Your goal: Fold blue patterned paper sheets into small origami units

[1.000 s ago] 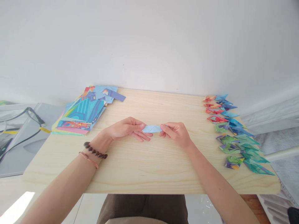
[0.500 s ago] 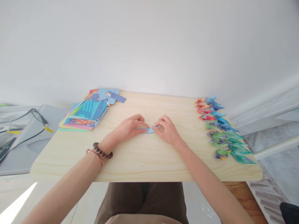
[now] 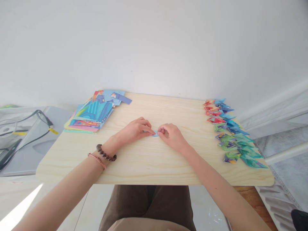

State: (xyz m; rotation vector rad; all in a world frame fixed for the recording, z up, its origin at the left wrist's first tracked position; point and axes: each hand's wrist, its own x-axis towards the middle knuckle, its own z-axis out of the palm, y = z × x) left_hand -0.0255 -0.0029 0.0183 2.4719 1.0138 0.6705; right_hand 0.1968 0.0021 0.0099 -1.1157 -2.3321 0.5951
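Observation:
A small piece of light-blue folded paper (image 3: pixel 155 133) lies low over the middle of the table, mostly covered by my fingers. My left hand (image 3: pixel 137 130) grips its left side, with thumb and fingertips closed together. At its right end, my right hand (image 3: pixel 172 136) pinches the paper between thumb and index finger, the other fingers curled. The fingertips of both hands are close together. How the paper is folded underneath them cannot be made out.
A stack of colourful paper sheets (image 3: pixel 92 112) lies at the table's back left. Along the right side stand rows of folded paper pieces (image 3: pixel 227 138) in red, blue and green. Beyond the wooden table's (image 3: pixel 134 170) left edge are black cables (image 3: pixel 43 118) on a grey surface.
Both hands stay on the blue paper, and less of it shows now. My left fingers are straighter and pressed nearer the right hand. The whole view has shifted slightly.

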